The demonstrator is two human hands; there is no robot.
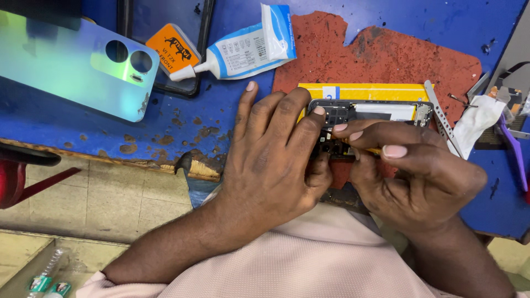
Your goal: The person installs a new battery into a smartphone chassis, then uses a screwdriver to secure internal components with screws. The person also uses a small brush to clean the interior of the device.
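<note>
Evidently well into the job; we found the opened phone (pixel 369 112) lying on a red mat (pixel 386 55) on the blue bench (pixel 72 135), its innards and a yellow-edged battery exposed; its iridescent back cover (pixel 66 66) was already off and lay well apart at the far left of the bench. Our left hand (pixel 270 154) pressed down on the near end of the phone, fingers spread over the frame to steady it, closed on nothing we could make out; our right hand (pixel 411 171) was pinched shut around a thin yellowish tool (pixel 369 149), only a sliver of it showing between the fingers, its tip working at the small board by the camera end; what exactly it touched was hidden by the fingers. A glue tube (pixel 243 47) lay capped beside an orange-labelled packet (pixel 172 48) above the left hand; a metal pry strip (pixel 440 116) and a purple tool (pixel 513 149) lay to the right. We judged disassembly done and internal work in hand; glueing and refitting the cover remained.
</note>
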